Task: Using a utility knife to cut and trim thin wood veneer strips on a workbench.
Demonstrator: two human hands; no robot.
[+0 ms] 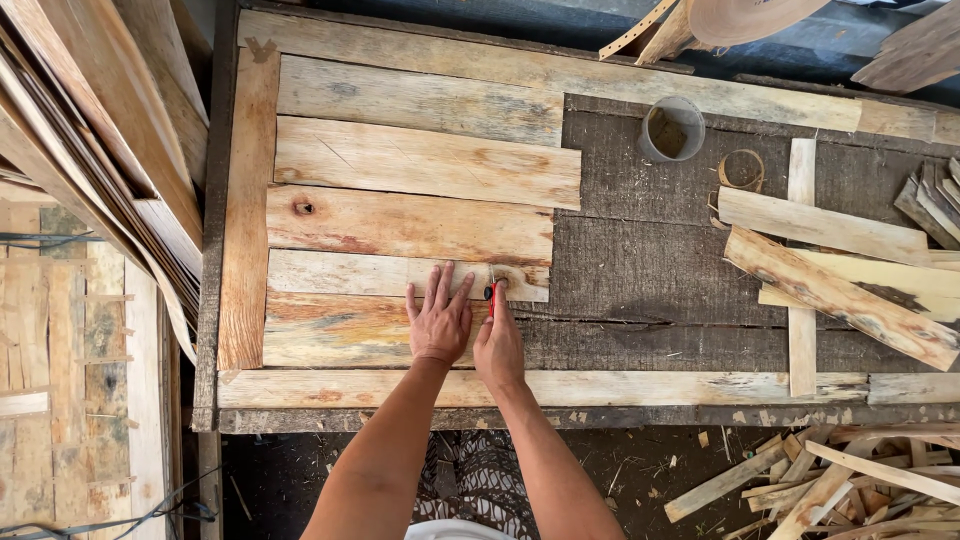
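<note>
Wooden slat (400,274) lies under the flat, open left hand (439,320); right hand (498,345) pinches a red-handled tool (490,293), which might slip toward those fingers.

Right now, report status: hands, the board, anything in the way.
Left hand flat on the pale board, fingers spread. Right hand gripping a red-handled tool at the board's edge. Loose planks and a grey cup lie well off right.

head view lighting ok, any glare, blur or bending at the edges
Head view: even soft daylight, no glare; planks and both hands, left hand and right hand, sharp, with only faint shadows; the red-handled tool is too small to make out; the workbench edges bow slightly, showing wide-angle distortion; dark under the bench.
</note>
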